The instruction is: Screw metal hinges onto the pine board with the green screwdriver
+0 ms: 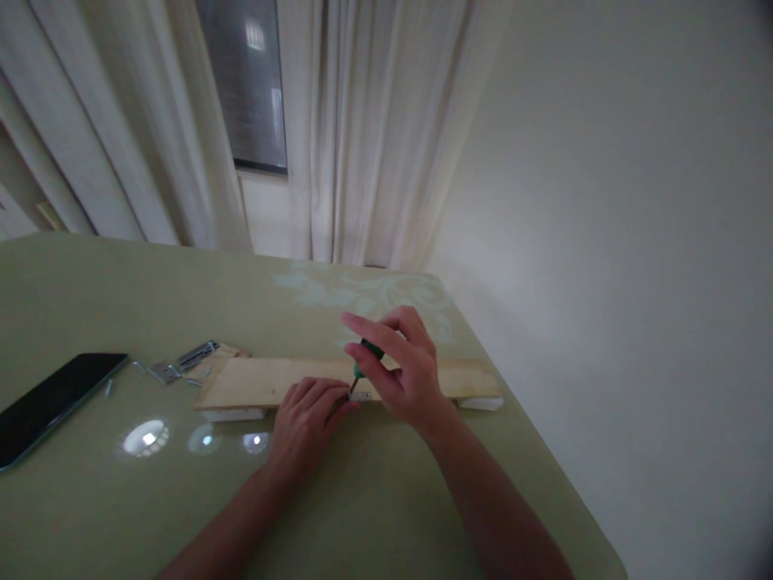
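A pale wooden board (259,379) lies lengthwise across the table on white blocks. On its front edge sits a small metal plate with holes (363,396). My right hand (404,362) is closed round a screwdriver (358,371) with a green and black handle, its shaft slanting down to the left end of the plate. My left hand (307,419) rests over the board's front edge, thumb and forefinger drawn together by the screwdriver's tip. Whatever lies between those fingers is too small to make out.
Left of the board, metal hinges (196,354) and several screws (109,387) lie loose near a small wood piece (221,358). A black phone (60,403) lies farther left. The table's right edge (543,435) runs close to a white wall; curtains (374,129) hang behind.
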The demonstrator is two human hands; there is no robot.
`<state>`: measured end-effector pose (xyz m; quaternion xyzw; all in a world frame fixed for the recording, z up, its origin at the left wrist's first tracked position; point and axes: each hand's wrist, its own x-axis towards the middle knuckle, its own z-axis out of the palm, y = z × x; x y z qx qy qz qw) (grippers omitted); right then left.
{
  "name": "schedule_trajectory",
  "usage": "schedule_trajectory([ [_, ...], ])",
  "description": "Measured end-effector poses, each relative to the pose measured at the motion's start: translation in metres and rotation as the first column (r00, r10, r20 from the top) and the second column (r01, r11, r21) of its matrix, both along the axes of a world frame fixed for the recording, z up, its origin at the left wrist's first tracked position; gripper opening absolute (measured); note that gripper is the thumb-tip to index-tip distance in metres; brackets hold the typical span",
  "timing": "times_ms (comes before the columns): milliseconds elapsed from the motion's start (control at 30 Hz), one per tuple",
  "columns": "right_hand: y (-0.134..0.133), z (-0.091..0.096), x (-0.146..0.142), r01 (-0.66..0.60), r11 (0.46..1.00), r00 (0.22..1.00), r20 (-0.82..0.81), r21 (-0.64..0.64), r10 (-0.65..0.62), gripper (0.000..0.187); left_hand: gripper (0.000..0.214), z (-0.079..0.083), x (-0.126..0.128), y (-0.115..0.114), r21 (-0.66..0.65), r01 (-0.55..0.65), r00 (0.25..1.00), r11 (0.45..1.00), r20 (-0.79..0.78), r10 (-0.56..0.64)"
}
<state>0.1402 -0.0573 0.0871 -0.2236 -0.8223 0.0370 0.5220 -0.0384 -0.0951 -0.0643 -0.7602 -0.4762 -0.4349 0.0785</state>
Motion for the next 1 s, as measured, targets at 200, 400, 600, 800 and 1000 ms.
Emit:
schedule_trajectory([
  [200,-0.004,0.005,-0.001,-0.061,0.993,0.990,0.123,-0.103,0.074,0.048,0.026,0.001,0.000,0.000,-0.018,0.020,1.000,1.000,-0.003,-0.020],
  [400,0.001,-0.005,-0.005,0.110,0.990,0.994,-0.018,0.088,-0.109,0.032,0.021,0.002,0.000,0.000,0.012,0.023,1.000,1.000,-0.001,-0.023],
  [600,0.001,0.003,0.002,-0.108,0.993,0.989,0.095,-0.057,0.113,0.048,0.021,0.003,0.001,-0.001,-0.002,0.017,1.000,1.000,0.009,-0.017],
  [800,0.000,-0.008,-0.005,0.161,0.986,0.979,-0.133,0.042,-0.154,0.024,0.027,0.004,0.002,0.000,0.008,0.003,1.000,1.000,0.015,-0.003],
  [1000,0.000,0.005,0.003,-0.149,0.973,0.984,0.069,-0.175,0.163,0.050,0.027,0.002,0.002,0.000,0.010,0.008,1.000,1.000,0.012,-0.008],
])
